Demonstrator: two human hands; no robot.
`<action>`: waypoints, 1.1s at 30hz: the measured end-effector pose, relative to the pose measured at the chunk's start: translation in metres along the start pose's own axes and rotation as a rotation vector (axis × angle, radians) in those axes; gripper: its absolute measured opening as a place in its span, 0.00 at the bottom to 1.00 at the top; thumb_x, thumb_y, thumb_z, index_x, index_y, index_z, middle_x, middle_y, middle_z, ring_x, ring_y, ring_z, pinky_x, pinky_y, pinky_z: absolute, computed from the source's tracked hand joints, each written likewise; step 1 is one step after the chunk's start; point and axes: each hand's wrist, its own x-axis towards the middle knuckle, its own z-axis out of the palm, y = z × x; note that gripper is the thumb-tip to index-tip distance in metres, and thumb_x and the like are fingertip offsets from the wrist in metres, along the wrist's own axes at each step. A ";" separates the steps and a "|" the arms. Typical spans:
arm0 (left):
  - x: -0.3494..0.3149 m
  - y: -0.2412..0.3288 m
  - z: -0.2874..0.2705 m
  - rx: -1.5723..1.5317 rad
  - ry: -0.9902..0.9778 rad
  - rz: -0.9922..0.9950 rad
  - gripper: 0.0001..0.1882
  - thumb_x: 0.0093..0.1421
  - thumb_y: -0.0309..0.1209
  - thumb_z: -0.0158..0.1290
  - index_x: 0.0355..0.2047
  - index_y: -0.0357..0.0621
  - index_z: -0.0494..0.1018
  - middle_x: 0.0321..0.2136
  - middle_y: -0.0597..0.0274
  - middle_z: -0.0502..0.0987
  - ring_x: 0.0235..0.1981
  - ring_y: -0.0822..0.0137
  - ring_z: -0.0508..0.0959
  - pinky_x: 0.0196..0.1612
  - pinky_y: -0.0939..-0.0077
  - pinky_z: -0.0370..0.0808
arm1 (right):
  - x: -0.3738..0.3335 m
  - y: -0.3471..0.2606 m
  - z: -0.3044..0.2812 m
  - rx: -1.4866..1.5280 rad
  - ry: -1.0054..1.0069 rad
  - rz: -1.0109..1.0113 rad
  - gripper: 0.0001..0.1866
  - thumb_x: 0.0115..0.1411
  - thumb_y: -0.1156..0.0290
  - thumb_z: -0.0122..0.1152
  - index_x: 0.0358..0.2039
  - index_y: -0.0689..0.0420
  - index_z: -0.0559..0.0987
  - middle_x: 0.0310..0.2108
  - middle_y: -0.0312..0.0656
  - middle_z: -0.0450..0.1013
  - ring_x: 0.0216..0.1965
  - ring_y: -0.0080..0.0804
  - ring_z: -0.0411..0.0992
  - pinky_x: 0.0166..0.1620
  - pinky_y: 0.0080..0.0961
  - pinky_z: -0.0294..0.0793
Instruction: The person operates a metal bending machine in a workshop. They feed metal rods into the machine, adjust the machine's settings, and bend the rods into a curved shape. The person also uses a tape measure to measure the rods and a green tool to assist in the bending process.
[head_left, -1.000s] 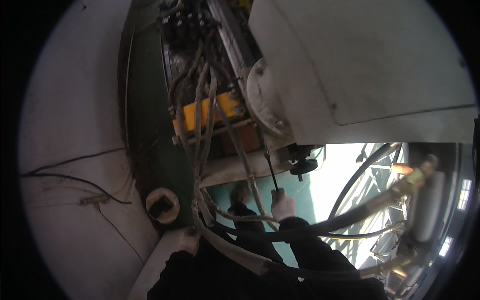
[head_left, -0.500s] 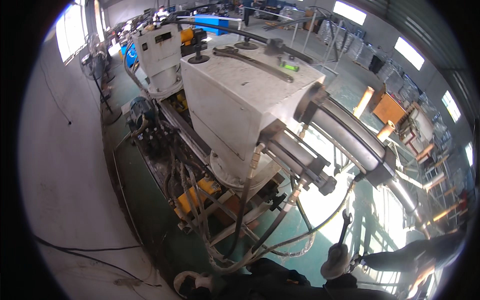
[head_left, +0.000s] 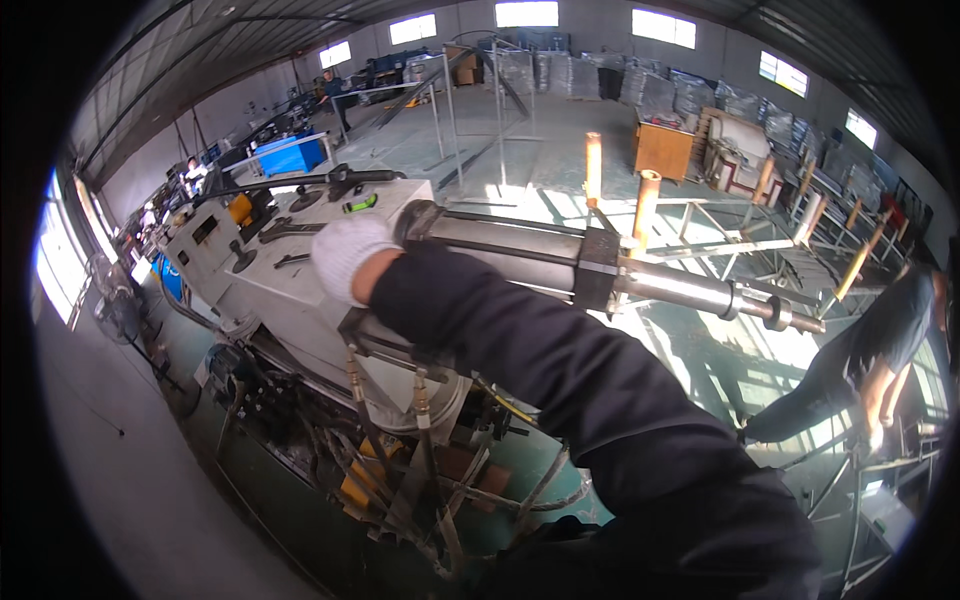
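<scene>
My right hand [head_left: 352, 258], in a white glove, reaches over the top of the white machine housing [head_left: 300, 305]. The dark end of an open-end wrench [head_left: 290, 260] sticks out to its left, and the fingers closed about the rest are hidden behind the glove. A longer wrench [head_left: 285, 230] lies on the housing just beyond. Near the hand on the same top is a small bright green object [head_left: 360, 204]. My dark sleeve crosses in front of the steel hydraulic cylinder [head_left: 510, 240] and hides part of the smaller one. My left hand is out of view.
Another person [head_left: 850, 370] in dark clothes bends at the right beside a metal frame [head_left: 750, 245] with upright copper-coloured tubes. Hoses [head_left: 430, 440] hang below the housing. A wooden cabinet [head_left: 663, 150] and wrapped stacks stand farther back. A distant person [head_left: 335, 100] is near a blue box.
My right hand has risen from low at the right to the housing top, with the wrench. My left hand has left the view. The view has turned right and up.
</scene>
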 end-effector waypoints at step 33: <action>-0.101 0.241 0.381 0.536 -0.363 0.490 0.24 0.68 0.48 0.64 0.51 0.40 0.89 0.44 0.48 0.90 0.46 0.49 0.89 0.50 0.53 0.82 | -0.882 0.225 -0.045 0.591 0.097 0.995 0.10 0.70 0.63 0.65 0.43 0.52 0.90 0.41 0.46 0.86 0.47 0.54 0.84 0.53 0.52 0.82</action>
